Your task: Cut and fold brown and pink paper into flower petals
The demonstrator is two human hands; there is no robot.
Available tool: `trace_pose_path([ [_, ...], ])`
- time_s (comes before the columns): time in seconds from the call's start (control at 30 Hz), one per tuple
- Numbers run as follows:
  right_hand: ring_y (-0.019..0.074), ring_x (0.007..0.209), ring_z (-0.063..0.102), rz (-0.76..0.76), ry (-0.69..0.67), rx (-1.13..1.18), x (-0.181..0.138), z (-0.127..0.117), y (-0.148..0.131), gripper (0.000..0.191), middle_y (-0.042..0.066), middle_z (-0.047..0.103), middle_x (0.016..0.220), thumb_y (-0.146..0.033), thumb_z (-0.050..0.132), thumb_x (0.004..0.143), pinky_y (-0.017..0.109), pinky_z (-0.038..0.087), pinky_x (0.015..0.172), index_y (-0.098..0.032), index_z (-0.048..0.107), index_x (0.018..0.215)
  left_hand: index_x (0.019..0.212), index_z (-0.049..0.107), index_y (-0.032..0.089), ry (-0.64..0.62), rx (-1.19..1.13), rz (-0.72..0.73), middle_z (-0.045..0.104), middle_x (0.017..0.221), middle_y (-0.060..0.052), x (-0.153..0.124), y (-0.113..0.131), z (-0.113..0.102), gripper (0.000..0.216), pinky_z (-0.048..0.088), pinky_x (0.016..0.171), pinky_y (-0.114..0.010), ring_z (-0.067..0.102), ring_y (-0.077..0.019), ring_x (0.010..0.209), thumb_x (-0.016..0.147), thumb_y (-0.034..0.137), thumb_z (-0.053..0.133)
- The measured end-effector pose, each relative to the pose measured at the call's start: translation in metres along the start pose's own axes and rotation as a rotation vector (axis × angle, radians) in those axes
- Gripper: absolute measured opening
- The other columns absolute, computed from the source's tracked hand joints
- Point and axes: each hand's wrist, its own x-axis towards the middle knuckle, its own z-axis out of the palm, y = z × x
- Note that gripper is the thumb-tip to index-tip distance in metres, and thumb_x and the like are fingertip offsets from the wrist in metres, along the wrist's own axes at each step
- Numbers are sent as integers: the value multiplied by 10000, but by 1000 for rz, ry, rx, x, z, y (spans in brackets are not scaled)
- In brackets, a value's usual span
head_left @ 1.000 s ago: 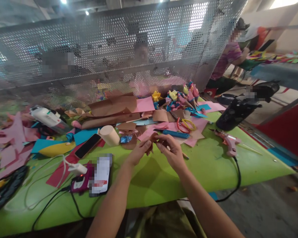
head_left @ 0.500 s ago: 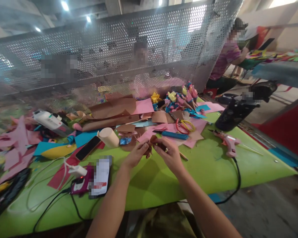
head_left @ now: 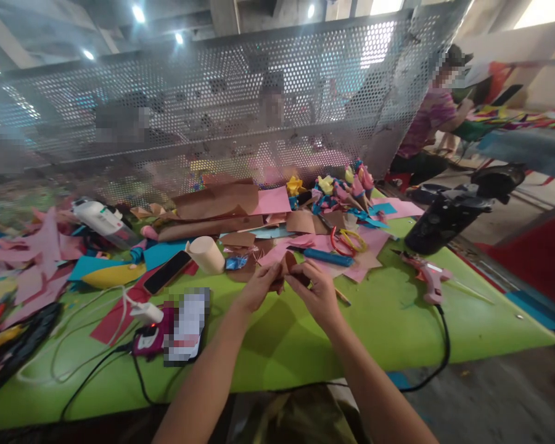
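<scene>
The left hand [head_left: 261,287] and right hand [head_left: 316,291] are close together, fingers clamped on a small piece of brown paper [head_left: 290,261] — held above a green table [head_left: 296,361]. Beyond stands a cream cylinder [head_left: 207,255], perhaps a cup. Farther right is a black canister [head_left: 437,223] — contents hidden. A perforated screen [head_left: 222,117] rises behind.

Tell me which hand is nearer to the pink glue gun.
The right. The right hand is to the left of the pink glue gun, apart from it; the left hand is farther left, on the far side of the brown paper piece.
</scene>
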Motion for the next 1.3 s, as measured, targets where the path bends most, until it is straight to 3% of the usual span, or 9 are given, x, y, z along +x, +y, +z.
trace_pose_path([
  [0.2,137,646,533,-28,17,-17,-1,-1,0,234,39,633,911,-300,649,889,267,470,574,-233,683,1110,973,704,153,-9,-109,-32,637,738,-20,1,-1,-3,682,410,524,-232,469,-86,540,683,770,686],
  [0.4,122,622,510,-71,90,-20,-2,-1,-1,308,32,616,929,-263,640,896,265,488,574,-255,639,1204,961,653,143,-22,-215,-67,574,641,24,4,-5,-5,669,412,511,-230,458,-78,489,694,755,693],
  [0.5,122,621,513,-86,63,-24,-2,-1,-2,259,25,613,907,-257,629,904,262,481,567,-254,660,1161,991,665,149,-35,-227,-65,546,625,39,3,-4,-4,637,417,518,-227,406,-62,466,732,730,682],
  [0.67,116,616,510,-96,67,-45,-2,-2,-3,270,24,625,935,-247,638,895,258,471,560,-251,665,1163,1095,684,158,-38,-175,-90,578,689,3,2,-4,-3,657,431,553,-231,494,-94,548,763,725,655],
  [0.83,120,613,515,-104,39,-86,-1,-3,-1,91,18,640,885,-247,636,894,255,461,557,-229,694,961,999,688,141,-54,-93,-65,593,725,-14,6,-12,-6,673,420,574,-234,489,-93,577,728,757,660],
  [0.97,125,596,508,-118,92,-135,2,-5,5,57,9,626,815,-249,637,886,256,442,539,-216,664,848,887,661,129,-74,128,77,568,664,-15,7,-8,-12,666,404,559,-243,476,-108,570,820,775,512],
  [1.1,131,606,528,-139,157,-200,3,-5,9,56,15,634,826,-250,631,886,262,453,551,-213,659,854,1188,590,186,-132,362,294,648,993,-56,4,1,-14,573,485,713,-279,589,-173,832,804,603,674],
  [1.17,130,602,529,-147,159,-218,2,-4,10,57,13,631,818,-252,631,887,262,454,551,-214,659,856,1262,546,203,-73,520,370,644,1105,-66,4,2,-11,578,491,781,-305,592,-196,918,783,468,732],
  [1.3,123,583,512,-145,127,-221,0,0,11,72,15,633,834,-278,642,881,262,452,539,-220,675,905,1213,564,187,31,696,436,666,1039,-61,6,-7,-5,409,486,830,-348,596,-204,886,833,316,644],
])
